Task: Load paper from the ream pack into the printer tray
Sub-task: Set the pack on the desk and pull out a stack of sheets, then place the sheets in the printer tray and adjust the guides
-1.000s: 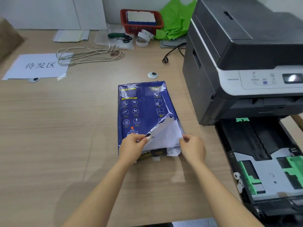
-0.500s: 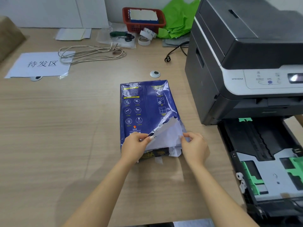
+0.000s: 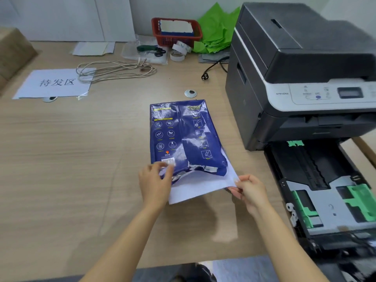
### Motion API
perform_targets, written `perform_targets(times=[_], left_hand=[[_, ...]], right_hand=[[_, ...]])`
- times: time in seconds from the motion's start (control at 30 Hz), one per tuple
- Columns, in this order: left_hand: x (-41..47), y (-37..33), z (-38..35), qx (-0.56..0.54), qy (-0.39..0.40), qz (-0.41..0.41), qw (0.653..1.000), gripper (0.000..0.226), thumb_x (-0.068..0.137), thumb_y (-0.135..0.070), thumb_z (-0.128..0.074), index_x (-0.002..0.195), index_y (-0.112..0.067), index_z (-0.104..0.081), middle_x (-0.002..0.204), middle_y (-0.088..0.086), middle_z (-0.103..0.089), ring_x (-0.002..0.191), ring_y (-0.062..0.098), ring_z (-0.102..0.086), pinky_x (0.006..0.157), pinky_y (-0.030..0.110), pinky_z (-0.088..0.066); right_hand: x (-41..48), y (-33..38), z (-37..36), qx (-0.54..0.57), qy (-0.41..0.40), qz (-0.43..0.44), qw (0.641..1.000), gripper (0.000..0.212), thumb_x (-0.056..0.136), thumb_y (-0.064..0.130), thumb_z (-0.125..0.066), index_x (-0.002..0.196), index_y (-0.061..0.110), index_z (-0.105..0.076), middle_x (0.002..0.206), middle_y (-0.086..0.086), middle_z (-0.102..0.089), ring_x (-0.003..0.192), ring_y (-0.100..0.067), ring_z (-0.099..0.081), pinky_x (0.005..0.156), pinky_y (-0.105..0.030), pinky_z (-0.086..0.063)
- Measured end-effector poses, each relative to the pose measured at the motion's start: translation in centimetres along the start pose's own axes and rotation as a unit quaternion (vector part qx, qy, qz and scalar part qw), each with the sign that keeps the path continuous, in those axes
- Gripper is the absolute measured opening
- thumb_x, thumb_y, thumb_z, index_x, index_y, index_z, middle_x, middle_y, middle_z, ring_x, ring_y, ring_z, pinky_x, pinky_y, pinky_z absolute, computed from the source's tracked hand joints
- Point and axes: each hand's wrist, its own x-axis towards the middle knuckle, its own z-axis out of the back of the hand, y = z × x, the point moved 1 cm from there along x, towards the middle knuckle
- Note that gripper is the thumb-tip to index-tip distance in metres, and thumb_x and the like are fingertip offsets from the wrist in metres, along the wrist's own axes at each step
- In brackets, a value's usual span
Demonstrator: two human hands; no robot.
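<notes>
Wooden worktop (image 3: pixel 61 159) filling the frame, cluttered along the top: red basket (image 3: pixel 176 32) at upper centre, green paper (image 3: pixel 218 34) crumpled beside it, tape rolls (image 3: pixel 179 51) and scissors (image 3: pixel 151 50) just below, a coiled pale cord (image 3: pixel 116 70) at upper left overlapping a printed sign (image 3: pixel 54 83), a black plug (image 3: pixel 205 76) lying loose near the printer (image 3: pixel 301 78) at upper right. Printer tray (image 3: pixel 329 192) pulled open at right, no sheets in it, green guides showing. Blue ream pack (image 3: pixel 181 137) flat at centre, well left of the tray, near end torn open, white paper (image 3: pixel 200 185) sticking out toward the bottom of the frame. Left hand (image 3: pixel 155 183) pressed on the pack's torn end, fingers (image 3: pixel 164 166) spread loosely, blurred. Right hand (image 3: pixel 251 192) at the paper's right corner, fingers (image 3: pixel 237 185) narrowed to a pinch on the sheets. Nothing between pack and tray but bare worktop.
</notes>
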Motion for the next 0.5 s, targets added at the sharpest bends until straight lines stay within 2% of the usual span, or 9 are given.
perform_targets(times=[0.07,0.1,0.13,0.2,0.27,0.33,0.43,0.5], left_hand=[[-0.5,1.1,1.0,-0.003,-0.028,0.091,0.995,0.036,0.084,-0.04,-0.061,0.095,-0.006,-0.057,0.099,0.015,-0.06,0.101,0.033,-0.054,0.091,0.042,-0.041],[-0.8,1.6,1.3,-0.038,-0.009,0.152,0.988,0.035,0.083,-0.035,-0.065,0.095,-0.005,-0.05,0.098,0.015,-0.058,0.097,0.033,-0.056,0.088,0.044,-0.045],[-1.2,2.0,1.6,-0.09,0.031,0.212,0.973,0.036,0.083,-0.031,-0.067,0.097,-0.005,-0.047,0.096,0.014,-0.057,0.09,0.032,-0.059,0.081,0.044,-0.051],[-2.4,2.3,2.0,-0.193,0.133,0.283,0.93,0.028,0.085,-0.022,-0.066,0.099,-0.002,-0.052,0.086,0.013,-0.061,0.069,0.025,-0.062,0.061,0.034,-0.053],[-3.7,2.4,2.2,-0.239,0.192,0.293,0.906,0.014,0.088,-0.011,-0.062,0.093,0.002,-0.06,0.07,0.009,-0.068,0.055,0.02,-0.065,0.051,0.027,-0.052],[-5.0,1.9,2.5,-0.237,0.195,0.287,0.908,0.009,0.091,-0.006,-0.057,0.084,-0.001,-0.058,0.069,0.008,-0.066,0.055,0.02,-0.065,0.048,0.028,-0.053],[-6.9,2.2,2.4,-0.235,0.191,0.282,0.91,0.008,0.091,-0.006,-0.056,0.087,0.001,-0.058,0.075,0.011,-0.065,0.052,0.017,-0.067,0.043,0.024,-0.054],[-8.5,2.3,2.5,-0.24,0.198,0.279,0.909,0.012,0.092,-0.005,-0.055,0.098,0.005,-0.059,0.078,0.011,-0.066,0.058,0.021,-0.067,0.044,0.023,-0.056]], right_hand=[[-0.9,-1.2,1.4,-0.013,0.019,-0.026,0.999,0.022,0.09,-0.01,-0.05,0.075,0.006,-0.048,0.068,-0.016,-0.059,0.039,-0.011,-0.064,0.039,-0.015,-0.049],[-1.5,-1.7,1.9,-0.022,0.035,-0.042,0.998,0.021,0.09,-0.01,-0.05,0.077,0.007,-0.049,0.07,-0.016,-0.059,0.042,-0.012,-0.065,0.039,-0.016,-0.05],[-2.0,-2.3,2.4,-0.03,0.056,-0.061,0.996,0.021,0.09,-0.01,-0.05,0.078,0.007,-0.048,0.073,-0.017,-0.061,0.044,-0.014,-0.067,0.041,-0.017,-0.051],[-3.0,-3.1,3.0,-0.046,0.106,-0.103,0.988,0.019,0.09,-0.01,-0.05,0.081,0.007,-0.047,0.08,-0.018,-0.063,0.048,-0.016,-0.07,0.044,-0.019,-0.055],[-3.8,-3.6,3.4,-0.076,0.15,-0.133,0.977,0.016,0.09,-0.01,-0.05,0.086,0.006,-0.048,0.085,-0.018,-0.066,0.054,-0.019,-0.072,0.048,-0.023,-0.057],[-4.3,-3.7,3.7,-0.134,0.178,-0.13,0.966,0.011,0.089,-0.005,-0.053,0.092,0.006,-0.053,0.089,-0.014,-0.068,0.065,-0.02,-0.072,0.056,-0.028,-0.058],[-4.7,-3.1,3.7,-0.199,0.16,-0.057,0.965,0.007,0.089,0.012,-0.059,0.09,0.007,-0.064,0.086,-0.007,-0.069,0.071,-0.019,-0.064,0.059,-0.027,-0.05],[-4.7,-2.9,3.6,-0.196,0.134,-0.007,0.971,0.017,0.091,0.019,-0.059,0.084,0.005,-0.067,0.087,-0.01,-0.071,0.075,-0.024,-0.064,0.065,-0.031,-0.048]])
